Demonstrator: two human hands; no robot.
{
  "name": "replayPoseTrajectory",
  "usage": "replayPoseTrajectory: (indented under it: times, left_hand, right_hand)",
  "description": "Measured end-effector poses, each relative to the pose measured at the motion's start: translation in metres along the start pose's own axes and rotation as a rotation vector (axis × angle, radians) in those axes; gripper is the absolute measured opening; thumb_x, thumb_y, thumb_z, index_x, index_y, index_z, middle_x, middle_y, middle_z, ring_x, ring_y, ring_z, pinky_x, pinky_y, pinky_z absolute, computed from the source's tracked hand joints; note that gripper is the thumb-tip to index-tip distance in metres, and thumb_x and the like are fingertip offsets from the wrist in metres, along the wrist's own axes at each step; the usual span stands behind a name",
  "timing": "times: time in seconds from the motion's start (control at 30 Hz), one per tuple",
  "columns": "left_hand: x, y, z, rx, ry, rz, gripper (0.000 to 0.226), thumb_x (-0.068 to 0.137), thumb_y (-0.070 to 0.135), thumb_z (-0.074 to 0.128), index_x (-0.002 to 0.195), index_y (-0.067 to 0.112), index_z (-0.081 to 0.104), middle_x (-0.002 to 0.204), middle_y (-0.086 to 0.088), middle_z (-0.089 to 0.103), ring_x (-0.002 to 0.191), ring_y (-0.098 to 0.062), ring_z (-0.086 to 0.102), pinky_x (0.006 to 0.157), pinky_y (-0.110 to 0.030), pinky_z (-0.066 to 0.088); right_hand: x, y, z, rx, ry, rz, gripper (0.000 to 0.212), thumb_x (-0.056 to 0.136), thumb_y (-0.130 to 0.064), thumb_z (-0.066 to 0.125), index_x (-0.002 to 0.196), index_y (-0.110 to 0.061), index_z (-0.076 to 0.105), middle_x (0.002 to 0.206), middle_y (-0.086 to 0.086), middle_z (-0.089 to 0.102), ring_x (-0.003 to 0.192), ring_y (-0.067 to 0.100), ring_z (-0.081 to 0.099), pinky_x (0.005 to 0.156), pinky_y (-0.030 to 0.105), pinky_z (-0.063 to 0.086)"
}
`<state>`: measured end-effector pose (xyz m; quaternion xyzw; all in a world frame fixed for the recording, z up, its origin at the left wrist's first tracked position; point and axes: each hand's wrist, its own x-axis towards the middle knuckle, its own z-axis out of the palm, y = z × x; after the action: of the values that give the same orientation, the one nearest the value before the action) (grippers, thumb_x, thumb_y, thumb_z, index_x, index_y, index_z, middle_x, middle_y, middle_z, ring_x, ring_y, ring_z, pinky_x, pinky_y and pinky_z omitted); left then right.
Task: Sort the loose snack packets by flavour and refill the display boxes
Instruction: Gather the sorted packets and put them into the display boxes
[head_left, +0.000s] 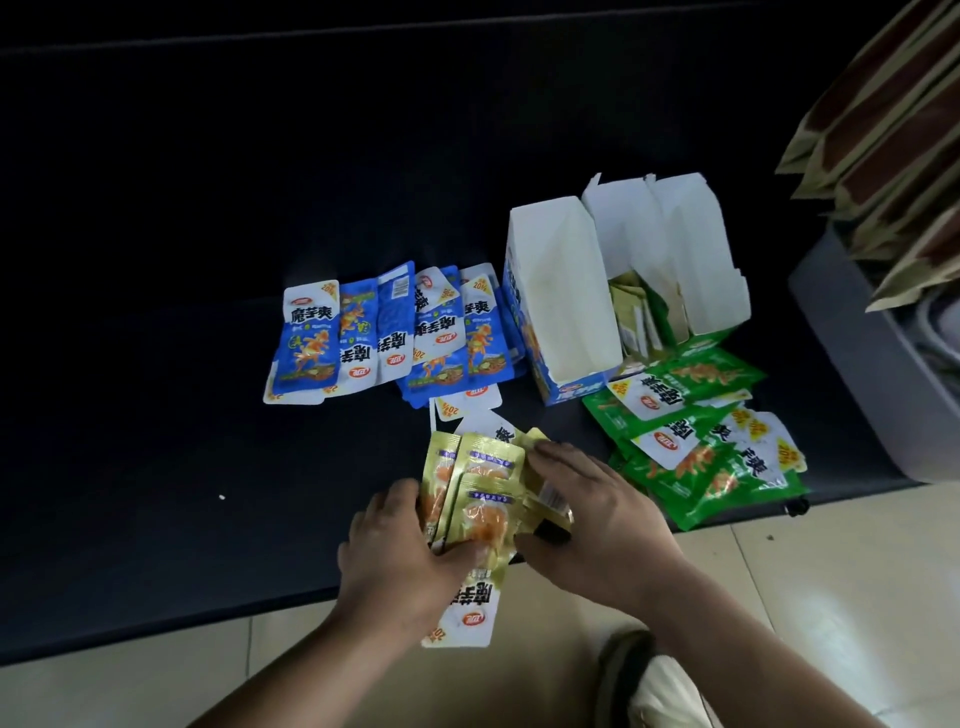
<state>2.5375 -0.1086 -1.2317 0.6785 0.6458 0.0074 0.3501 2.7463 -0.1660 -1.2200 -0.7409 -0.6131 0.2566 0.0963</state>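
Where gold packets (485, 501) are held, green packets (698, 457) crowd the boxes (563, 291).

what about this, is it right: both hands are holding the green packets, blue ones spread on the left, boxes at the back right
One slip: in the head view the left hand and right hand hold the gold packets; the green packets lie untouched on the right. Blue packets left, boxes back right: correct.
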Motion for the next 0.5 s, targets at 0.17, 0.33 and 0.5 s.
replayPoseTrajectory:
  times: [0.17, 0.33, 0.5]
  left_hand:
    - [0.001, 0.009, -0.003, 0.110, 0.063, 0.003, 0.067, 0.063, 0.076, 0.077, 0.106, 0.031, 0.051, 0.111, 0.009, 0.045, 0.111, -0.018, 0.045, 0.089, -0.040, 0.043]
    - [-0.008, 0.007, 0.001, 0.051, 0.049, 0.055, 0.060, 0.067, 0.072, 0.076, 0.100, 0.034, 0.045, 0.099, 0.016, 0.056, 0.097, -0.015, 0.058, 0.083, -0.039, 0.047]
    - [-0.009, 0.008, 0.000, -0.003, -0.034, 0.046, 0.055, 0.070, 0.068, 0.076, 0.105, 0.035, 0.052, 0.102, 0.015, 0.063, 0.099, -0.014, 0.063, 0.087, -0.043, 0.054]
  right_hand:
    - [0.001, 0.003, 0.004, 0.029, 0.061, -0.010, 0.066, 0.081, -0.052, 0.058, 0.145, -0.037, 0.053, 0.159, -0.025, 0.035, 0.146, 0.004, 0.039, 0.101, 0.024, 0.044]
    - [-0.002, 0.000, 0.014, 0.042, 0.125, 0.027, 0.057, 0.085, -0.036, 0.074, 0.140, -0.032, 0.060, 0.162, -0.009, 0.041, 0.148, 0.013, 0.041, 0.104, 0.032, 0.048]
    - [0.001, -0.003, 0.013, 0.008, 0.146, 0.117, 0.058, 0.079, -0.036, 0.083, 0.133, -0.035, 0.062, 0.142, -0.015, 0.056, 0.132, 0.017, 0.052, 0.093, 0.036, 0.054]
